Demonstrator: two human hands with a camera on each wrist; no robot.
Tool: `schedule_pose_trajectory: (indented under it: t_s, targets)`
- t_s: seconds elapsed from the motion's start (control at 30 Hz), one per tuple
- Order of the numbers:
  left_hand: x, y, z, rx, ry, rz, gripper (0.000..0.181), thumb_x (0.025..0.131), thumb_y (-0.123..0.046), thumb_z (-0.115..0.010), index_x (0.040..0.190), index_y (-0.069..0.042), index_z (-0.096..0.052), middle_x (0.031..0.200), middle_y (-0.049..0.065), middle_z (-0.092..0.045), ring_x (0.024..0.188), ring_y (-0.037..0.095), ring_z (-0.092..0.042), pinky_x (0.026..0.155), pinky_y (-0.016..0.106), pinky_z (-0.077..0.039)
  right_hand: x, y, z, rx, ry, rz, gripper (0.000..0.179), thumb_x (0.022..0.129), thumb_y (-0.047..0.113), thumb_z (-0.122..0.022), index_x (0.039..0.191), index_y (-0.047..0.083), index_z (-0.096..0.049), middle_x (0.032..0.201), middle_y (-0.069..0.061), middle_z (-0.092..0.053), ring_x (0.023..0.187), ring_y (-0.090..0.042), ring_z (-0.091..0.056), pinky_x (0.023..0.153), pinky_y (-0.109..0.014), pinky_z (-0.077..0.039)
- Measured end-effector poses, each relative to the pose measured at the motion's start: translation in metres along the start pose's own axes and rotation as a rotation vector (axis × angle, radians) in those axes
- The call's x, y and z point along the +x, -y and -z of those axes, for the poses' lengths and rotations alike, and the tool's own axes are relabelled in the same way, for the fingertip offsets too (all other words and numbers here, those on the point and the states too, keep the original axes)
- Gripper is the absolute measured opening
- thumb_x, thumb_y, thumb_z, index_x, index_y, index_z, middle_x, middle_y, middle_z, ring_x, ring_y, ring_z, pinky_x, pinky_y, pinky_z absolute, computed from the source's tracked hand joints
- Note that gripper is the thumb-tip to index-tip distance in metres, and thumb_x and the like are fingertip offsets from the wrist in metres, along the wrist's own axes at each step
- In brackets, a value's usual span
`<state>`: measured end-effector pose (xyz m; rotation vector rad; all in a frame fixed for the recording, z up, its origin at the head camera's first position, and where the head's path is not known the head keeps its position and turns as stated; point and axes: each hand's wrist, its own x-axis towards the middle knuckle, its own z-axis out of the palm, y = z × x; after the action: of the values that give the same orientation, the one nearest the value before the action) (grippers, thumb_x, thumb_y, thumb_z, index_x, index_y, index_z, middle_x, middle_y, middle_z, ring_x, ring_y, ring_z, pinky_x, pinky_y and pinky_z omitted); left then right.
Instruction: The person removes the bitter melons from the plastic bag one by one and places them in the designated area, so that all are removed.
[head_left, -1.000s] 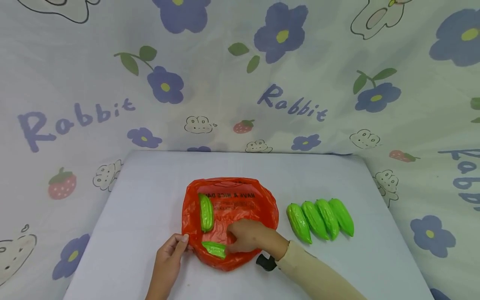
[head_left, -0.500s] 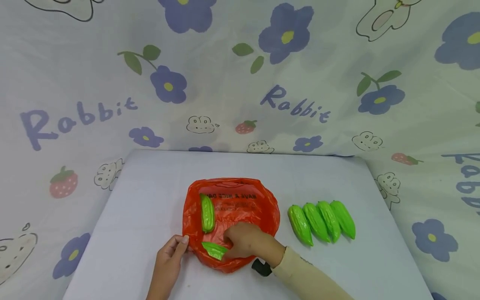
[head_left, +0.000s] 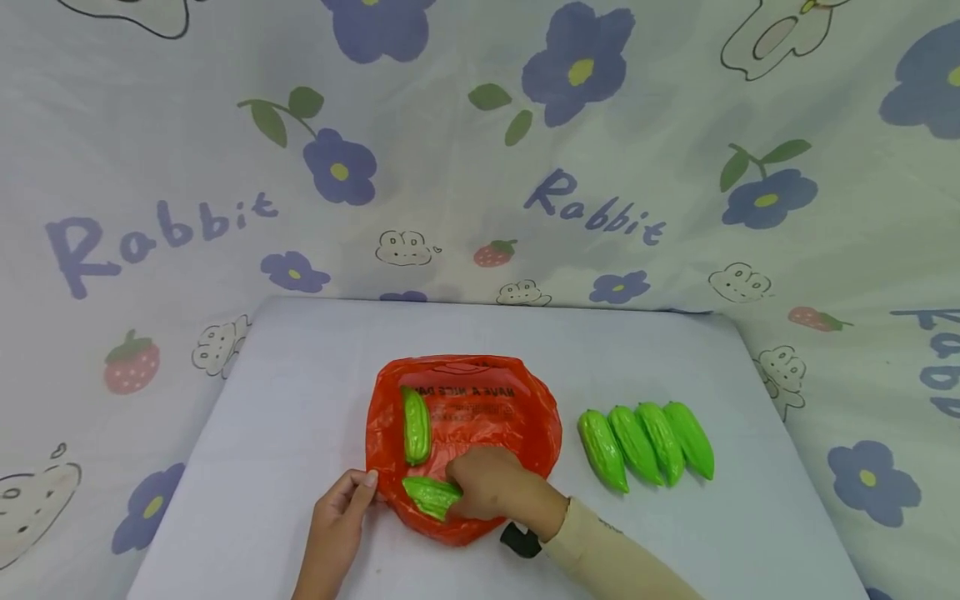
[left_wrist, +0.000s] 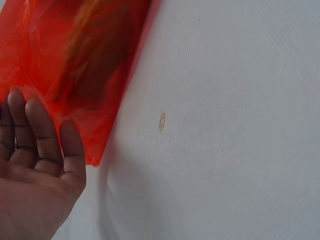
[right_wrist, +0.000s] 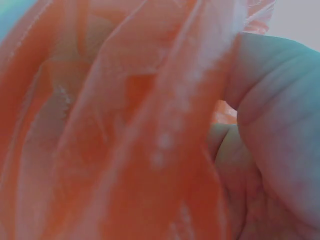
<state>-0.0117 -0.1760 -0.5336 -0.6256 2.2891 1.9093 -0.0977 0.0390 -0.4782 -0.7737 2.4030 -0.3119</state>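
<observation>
A red plastic bag (head_left: pixel 540 408) lies spread with its mouth facing up on the white table. My left hand (head_left: pixel 339 521) pinches its near-left rim, thumb on top; in the left wrist view the fingers (left_wrist: pixel 42 130) lie along the outside of the red film. Reaching into the bag, my right hand (head_left: pixel 491 487) grips the right end of a green bitter melon (head_left: pixel 431 497), its fingertips partly hidden. Another bitter melon (head_left: pixel 416 427) lies along the bag's left inner side. Blurred red film covers much of the right wrist view, beside the right thumb (right_wrist: pixel 285 115).
Several more bitter melons (head_left: pixel 647 446) lie side by side on the table to the right of the bag. A black object (head_left: pixel 521 540), partly covered by the right forearm, shows near the bag's lower edge. A printed cloth (head_left: pixel 442 167) hangs behind the table (head_left: pixel 300 375).
The bitter melon under my right hand has turned slightly and shows more of its ridged side. My right hand has shifted a little left. The left hand keeps its hold on the rim.
</observation>
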Motion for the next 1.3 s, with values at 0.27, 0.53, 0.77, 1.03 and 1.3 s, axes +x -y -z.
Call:
schedule_pose_trajectory:
  t_s: [0.27,0.53,0.77,1.03,1.3]
  targets:
    - [0.002,-0.001,0.000,0.017,-0.001,0.012,0.044,0.108,-0.047,-0.057,0.103,-0.004,-0.066,0.094,0.007,-0.069,0.094,0.020,-0.063,0.084,0.024,-0.055,0.001,-0.004,-0.001,0.009,-0.033,0.009,0.024,0.082,0.038,-0.090,0.089,0.023,-0.072,0.070,0.013,-0.056,0.069,-0.007,-0.053,0.063,-0.029,-0.045]
    - [0.002,0.001,0.001,-0.003,0.003,-0.017,0.040,0.109,-0.041,-0.057,0.103,-0.003,-0.066,0.094,0.005,-0.069,0.092,0.018,-0.064,0.083,0.025,-0.056,-0.001,-0.009,-0.004,0.063,-0.067,0.002,0.021,0.085,0.034,-0.087,0.091,0.022,-0.072,0.071,0.013,-0.056,0.068,-0.008,-0.052,0.061,-0.028,-0.044]
    - [0.001,0.001,0.000,-0.002,-0.002,-0.024,0.040,0.109,-0.041,-0.057,0.103,-0.003,-0.066,0.093,0.005,-0.069,0.092,0.019,-0.065,0.084,0.025,-0.055,-0.004,-0.012,-0.004,0.104,-0.082,0.001,0.021,0.087,0.033,-0.086,0.094,0.022,-0.070,0.074,0.014,-0.056,0.069,-0.007,-0.054,0.063,-0.026,-0.047]
    - [0.001,0.003,0.000,0.007,-0.003,0.014,0.045,0.107,-0.047,-0.059,0.103,-0.004,-0.067,0.095,0.008,-0.069,0.094,0.021,-0.064,0.084,0.025,-0.055,-0.009,-0.019,-0.004,0.202,-0.094,0.017,0.028,0.091,0.032,-0.083,0.112,0.018,-0.072,0.086,0.015,-0.060,0.078,-0.004,-0.055,0.072,-0.024,-0.050]
    - [0.002,0.001,-0.002,-0.005,0.003,-0.003,0.042,0.108,-0.043,-0.057,0.103,-0.003,-0.065,0.095,0.008,-0.068,0.093,0.021,-0.064,0.084,0.025,-0.056,-0.017,-0.025,0.006,0.233,-0.158,0.038,0.036,0.092,0.034,-0.083,0.121,0.015,-0.072,0.091,0.015,-0.063,0.081,-0.003,-0.056,0.074,-0.023,-0.051]
